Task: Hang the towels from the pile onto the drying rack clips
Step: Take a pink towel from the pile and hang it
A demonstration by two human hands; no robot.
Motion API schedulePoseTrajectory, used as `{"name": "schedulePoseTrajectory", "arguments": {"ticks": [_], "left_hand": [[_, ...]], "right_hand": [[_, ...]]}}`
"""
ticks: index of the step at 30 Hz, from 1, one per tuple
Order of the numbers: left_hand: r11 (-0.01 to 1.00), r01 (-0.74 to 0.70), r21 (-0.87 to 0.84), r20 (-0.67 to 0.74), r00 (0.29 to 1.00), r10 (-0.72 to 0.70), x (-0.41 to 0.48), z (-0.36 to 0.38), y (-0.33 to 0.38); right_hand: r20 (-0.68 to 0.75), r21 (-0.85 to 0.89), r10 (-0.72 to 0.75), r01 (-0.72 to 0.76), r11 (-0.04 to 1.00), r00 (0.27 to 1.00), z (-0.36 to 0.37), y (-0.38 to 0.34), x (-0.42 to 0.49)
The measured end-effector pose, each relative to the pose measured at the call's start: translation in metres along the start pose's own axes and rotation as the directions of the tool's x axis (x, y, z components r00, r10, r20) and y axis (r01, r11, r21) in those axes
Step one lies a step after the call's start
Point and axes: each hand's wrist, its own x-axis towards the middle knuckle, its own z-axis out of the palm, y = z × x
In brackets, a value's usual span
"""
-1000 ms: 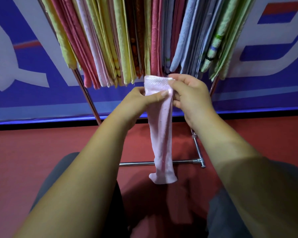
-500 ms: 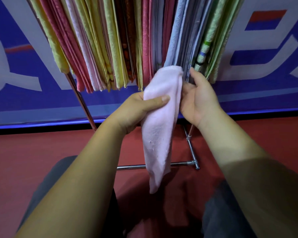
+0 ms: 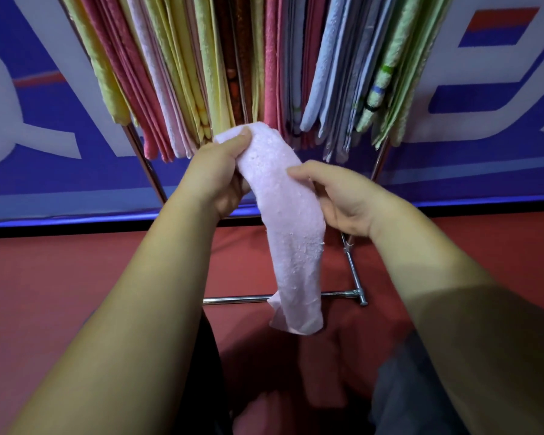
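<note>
Two: left hand [image 3: 214, 175], right hand [image 3: 346, 199]; one pink towel [image 3: 291, 227]; one rack [image 3: 233, 299].

We look through one wide-angle camera worn on the person's head, facing forward and tipped down. It sits close to the work. The left hand [image 3: 215, 177] and right hand [image 3: 346, 199] reach in from the lower corners and meet at mid-frame, large in the lens, with the towel [image 3: 289, 233] between them. Just beyond, the rack [image 3: 233, 299] faces us, and its hung towels [image 3: 201, 73] run off the top edge. Behind it a banner [image 3: 29, 171] spans the full width, and the floor [image 3: 60, 293] fills the lower half. At the bottom edge we look almost straight down on the person's legs [image 3: 405, 397]. Lines splay outward toward the frame's sides.
</note>
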Motion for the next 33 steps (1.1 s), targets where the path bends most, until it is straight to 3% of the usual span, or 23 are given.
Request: {"name": "schedulePoseTrajectory", "arguments": {"ticks": [3,6,9,11,14,17,19,22,25,29,33], "left_hand": [[0.987,0.109,-0.116,-0.01,0.994,-0.111,0.0,-0.001,0.0],[0.968,0.184,-0.173,0.107,0.98,-0.167,-0.007,0.005,-0.003],[0.951,0.306,-0.047,0.328,0.904,-0.274,-0.011,0.01,-0.011],[0.944,0.298,0.14,0.41,0.851,-0.329,-0.009,0.012,-0.021],[0.885,0.176,0.432,0.297,0.898,-0.324,-0.007,0.011,-0.036],[0.737,0.008,0.676,0.255,0.936,-0.244,-0.002,0.003,-0.05],[0.746,-0.008,0.666,0.255,0.942,-0.217,-0.001,0.001,-0.054],[0.858,-0.005,0.514,0.307,0.935,-0.179,-0.002,0.005,-0.05],[0.904,0.018,0.427,0.299,0.941,-0.16,-0.004,0.009,-0.047],[0.846,0.039,0.532,0.279,0.935,-0.219,-0.005,0.008,-0.053],[0.726,0.048,0.686,0.29,0.898,-0.332,-0.003,0.004,-0.067]], "right_hand": [[0.014,-0.055,0.005,-0.004,0.998,1.0,-0.004,0.001,0.0],[0.0,0.089,-0.066,0.066,0.994,0.998,0.0,-0.001,0.002],[-0.066,0.304,-0.1,0.116,0.946,0.993,0.001,-0.007,0.005],[-0.133,0.419,-0.11,0.156,0.894,0.985,-0.002,-0.011,0.008],[-0.244,0.514,-0.108,0.224,0.828,0.964,-0.011,-0.014,0.014],[-0.312,0.503,-0.115,0.267,0.822,0.943,-0.018,-0.01,0.017],[-0.335,0.441,-0.112,0.261,0.858,0.935,-0.019,-0.004,0.017],[-0.342,0.387,-0.053,0.192,0.902,0.938,-0.015,0.003,0.018],[-0.353,0.374,-0.053,0.193,0.907,0.934,-0.018,0.007,0.023],[-0.393,0.39,-0.077,0.242,0.889,0.916,-0.023,0.006,0.029],[-0.427,0.48,-0.027,0.252,0.84,0.904,-0.021,0.005,0.029]]}}
